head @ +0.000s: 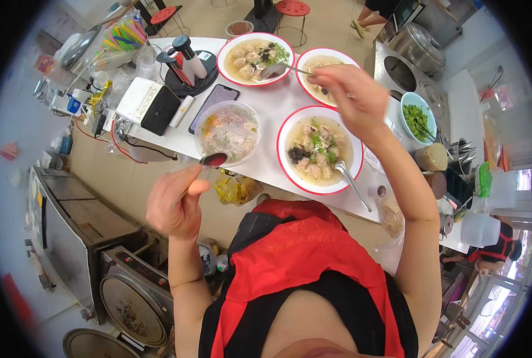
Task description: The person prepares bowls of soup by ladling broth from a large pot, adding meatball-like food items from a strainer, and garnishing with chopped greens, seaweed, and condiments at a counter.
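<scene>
My right hand (355,96) grips the handle of a metal spoon (274,70), its bowl over the near rim of a red-rimmed bowl of dumpling soup (235,60). A second such bowl (308,85) lies partly behind that hand. Closer to me a third soup bowl (283,147) holds dumplings, greens and dark seaweed, with a metal spoon (351,181) resting in it. My left hand (178,201) holds a small dark-rimmed item with red inside (214,159), perhaps a spoon, at the edge of a round clear plastic container with food (228,133).
A smartphone (203,105), a white and black printer (149,105) and a black round stand (194,76) sit on the left of the white table. Chopped greens fill a light blue bowl (417,117) at right. Below left is a round griddle (134,308). Another person (494,250) is far right.
</scene>
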Demonstrator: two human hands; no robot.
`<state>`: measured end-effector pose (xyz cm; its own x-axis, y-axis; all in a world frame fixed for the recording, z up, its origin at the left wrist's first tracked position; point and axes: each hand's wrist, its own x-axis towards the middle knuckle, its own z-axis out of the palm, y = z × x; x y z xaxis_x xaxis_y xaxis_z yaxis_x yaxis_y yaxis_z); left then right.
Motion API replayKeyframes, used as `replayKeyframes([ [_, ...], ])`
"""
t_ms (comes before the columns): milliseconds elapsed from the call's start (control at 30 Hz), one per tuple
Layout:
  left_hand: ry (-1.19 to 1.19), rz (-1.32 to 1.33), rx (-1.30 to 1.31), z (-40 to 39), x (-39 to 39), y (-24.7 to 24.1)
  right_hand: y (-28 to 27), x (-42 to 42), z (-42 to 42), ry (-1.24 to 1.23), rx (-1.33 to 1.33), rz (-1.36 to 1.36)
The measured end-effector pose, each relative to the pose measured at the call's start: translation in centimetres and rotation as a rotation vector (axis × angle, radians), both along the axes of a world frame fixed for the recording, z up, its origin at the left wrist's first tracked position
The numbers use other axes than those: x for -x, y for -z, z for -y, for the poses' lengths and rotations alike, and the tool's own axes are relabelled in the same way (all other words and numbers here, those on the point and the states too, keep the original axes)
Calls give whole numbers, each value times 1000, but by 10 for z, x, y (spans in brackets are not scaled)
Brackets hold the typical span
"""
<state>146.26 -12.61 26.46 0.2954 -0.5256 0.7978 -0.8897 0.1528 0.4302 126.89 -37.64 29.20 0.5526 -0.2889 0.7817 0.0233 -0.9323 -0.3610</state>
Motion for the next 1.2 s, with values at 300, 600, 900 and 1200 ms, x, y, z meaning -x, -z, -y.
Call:
replayKeyframes([
  [300,138,86,-64,-22,-10,19,83,-45,35,12,141,-428],
  [600,441,74,-88,14,36,18,-4,16,-103,-259,35,-240],
  [900,760,141,-38,51,174,-4,-7,156,-154,103,397,-64],
  [1200,664,177,-293,28,262,7,-13,383,-52,1087,188,349],
])
